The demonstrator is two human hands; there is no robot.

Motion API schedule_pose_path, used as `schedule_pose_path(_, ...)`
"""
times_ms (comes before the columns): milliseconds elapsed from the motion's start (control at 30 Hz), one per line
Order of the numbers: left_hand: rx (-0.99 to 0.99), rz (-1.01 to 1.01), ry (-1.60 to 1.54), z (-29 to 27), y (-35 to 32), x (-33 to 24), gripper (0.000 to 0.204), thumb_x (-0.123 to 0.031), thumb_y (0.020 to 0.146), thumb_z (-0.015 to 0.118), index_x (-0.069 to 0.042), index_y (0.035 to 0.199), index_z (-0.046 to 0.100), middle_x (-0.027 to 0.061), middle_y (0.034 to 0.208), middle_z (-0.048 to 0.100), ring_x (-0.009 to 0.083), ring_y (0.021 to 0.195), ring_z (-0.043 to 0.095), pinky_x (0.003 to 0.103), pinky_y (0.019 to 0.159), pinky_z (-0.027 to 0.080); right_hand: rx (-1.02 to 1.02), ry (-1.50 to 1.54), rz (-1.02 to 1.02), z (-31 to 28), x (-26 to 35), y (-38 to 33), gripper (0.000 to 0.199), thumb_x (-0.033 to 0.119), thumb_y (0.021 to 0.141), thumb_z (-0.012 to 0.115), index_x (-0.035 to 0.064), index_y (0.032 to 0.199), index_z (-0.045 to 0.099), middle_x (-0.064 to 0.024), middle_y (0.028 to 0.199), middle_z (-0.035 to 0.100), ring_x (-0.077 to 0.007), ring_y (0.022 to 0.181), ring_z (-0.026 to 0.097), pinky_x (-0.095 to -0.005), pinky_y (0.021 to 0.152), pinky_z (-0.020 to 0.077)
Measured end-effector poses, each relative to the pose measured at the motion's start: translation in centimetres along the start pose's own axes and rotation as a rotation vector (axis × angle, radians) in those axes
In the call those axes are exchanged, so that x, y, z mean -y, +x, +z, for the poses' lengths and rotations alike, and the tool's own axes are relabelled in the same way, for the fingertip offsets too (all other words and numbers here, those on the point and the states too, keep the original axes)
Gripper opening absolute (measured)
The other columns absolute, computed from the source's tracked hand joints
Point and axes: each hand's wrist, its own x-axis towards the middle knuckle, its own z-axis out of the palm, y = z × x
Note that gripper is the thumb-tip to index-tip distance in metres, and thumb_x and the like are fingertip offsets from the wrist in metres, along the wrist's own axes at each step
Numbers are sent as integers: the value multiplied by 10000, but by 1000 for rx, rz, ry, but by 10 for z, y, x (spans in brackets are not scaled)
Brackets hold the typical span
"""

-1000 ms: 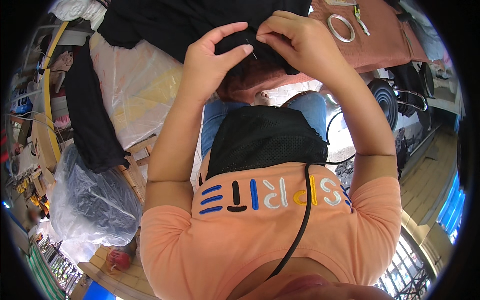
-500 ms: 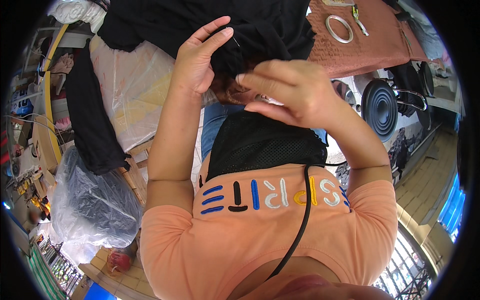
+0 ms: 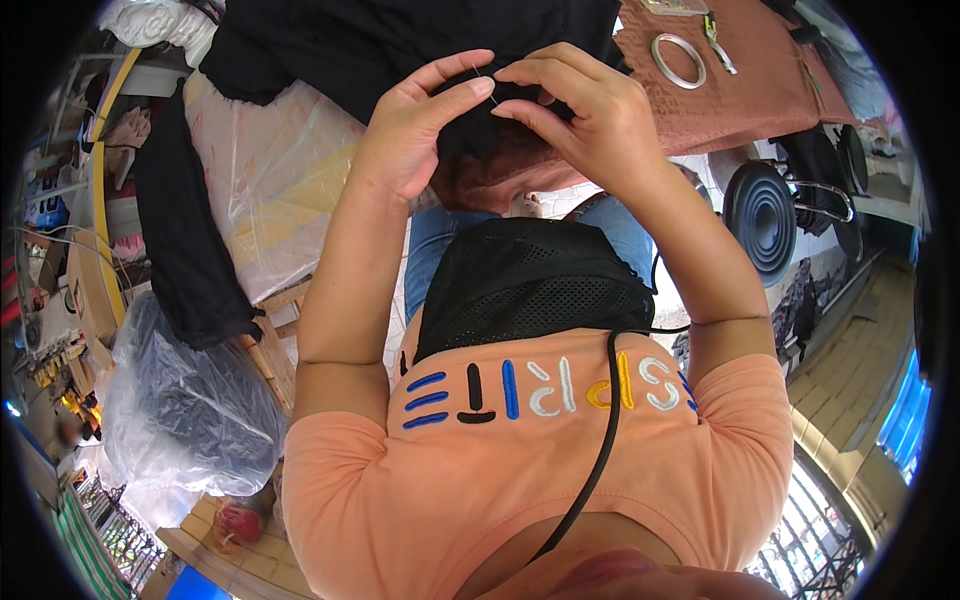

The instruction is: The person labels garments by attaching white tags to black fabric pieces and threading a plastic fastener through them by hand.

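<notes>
A thin sewing needle [image 3: 494,100] stands out from the fingertips of my left hand [image 3: 425,115], pinched between thumb and forefinger. Close by on its right, my right hand [image 3: 600,115] is curved toward the needle. Its thumb and forefinger are apart, with the needle's lower end near the thumb tip; nothing can be made out between them. Any thread is too fine to see. Beneath and beyond both hands, black cloth [image 3: 300,45] spreads over the table.
A reddish-brown tablecloth [image 3: 640,125] covers the table, with a roll of tape [image 3: 678,61] and a yellow-green cutter [image 3: 718,45] at far right. Plastic-wrapped material [image 3: 270,190] lies left, beside hanging black fabric [image 3: 190,220]. A round black stool [image 3: 760,222] stands right.
My right hand has moved up and away from me to the needle. My left hand has shifted slightly right, still pinching it.
</notes>
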Motion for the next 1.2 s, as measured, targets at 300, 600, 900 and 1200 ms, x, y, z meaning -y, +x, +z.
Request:
schedule_pose_path(300,26,17,113,6,-2,-4,390,-105,781,695,-17,1145,587,33,1049,620,113,998,543,270,937,361,72,190,174,-1,-2,1,221,248,742,723,83,872,655,-8,798,610,-155,636,594,-270,555,466)
schedule_pose_path(600,-57,288,657,19,-6,-3,321,-112,766,720,-41,1066,633,32,1009,643,106,938,579,236,858,429,293,584,529,-5,-9,8,111,108,837,658,30,910,628,21,840,583,-50,711,526,-195,640,442)
schedule_pose_path(900,56,285,623,17,0,-14,333,-99,770,706,-42,1087,622,30,1037,628,124,976,568,256,891,417,86,625,530,0,-3,7,113,148,886,603,39,912,588,33,820,560,-36,702,497,-181,630,423)
schedule_pose_path(1200,280,-3,94,4,6,-6,355,-101,766,708,-41,1096,594,3,1054,572,105,1020,494,255,927,356,15,889,584,-4,-10,10,149,177,893,577,29,910,583,2,768,584,-62,707,518,-215,655,425)
